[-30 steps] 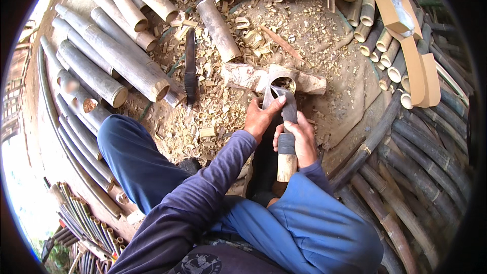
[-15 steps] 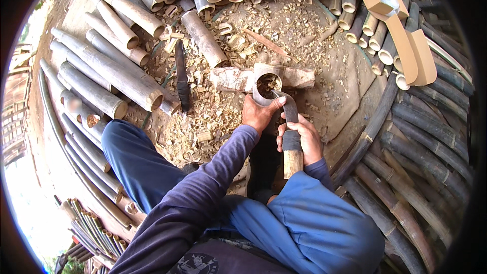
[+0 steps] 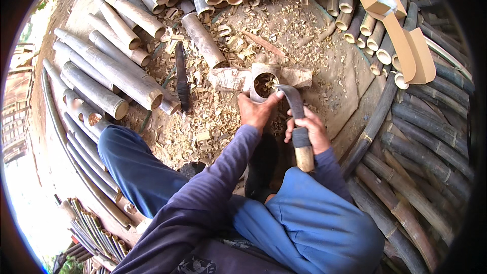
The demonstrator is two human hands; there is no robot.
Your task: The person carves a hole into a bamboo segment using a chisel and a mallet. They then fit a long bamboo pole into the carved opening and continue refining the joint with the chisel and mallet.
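Observation:
A short bamboo tube (image 3: pixel 265 68) lies across a pale log (image 3: pixel 228 78), its open end toward me and wood chips inside. My left hand (image 3: pixel 255 110) grips the tube's near side, the thumb stretched along toward the blade. Closed round a curved knife (image 3: pixel 294 102), my right hand (image 3: pixel 315 131) holds it at the dark wrapped grip. A pale wooden butt sticks out below that hand. The hooked tip of the knife is at the right edge of the tube's mouth; whether it touches the rim cannot be made out.
Shavings (image 3: pixel 213 122) cover the ground around the log. A long dark blade with a wrapped handle (image 3: pixel 181 76) lies to the left. Cut bamboo poles (image 3: pixel 96 73) lie left, far and right. An open cardboard box (image 3: pixel 416 56) rests on the right-hand poles.
My right hand and the knife have shifted slightly right, and the handle now slants more. The tip has drawn back toward the tube's right edge. My left hand keeps its hold.

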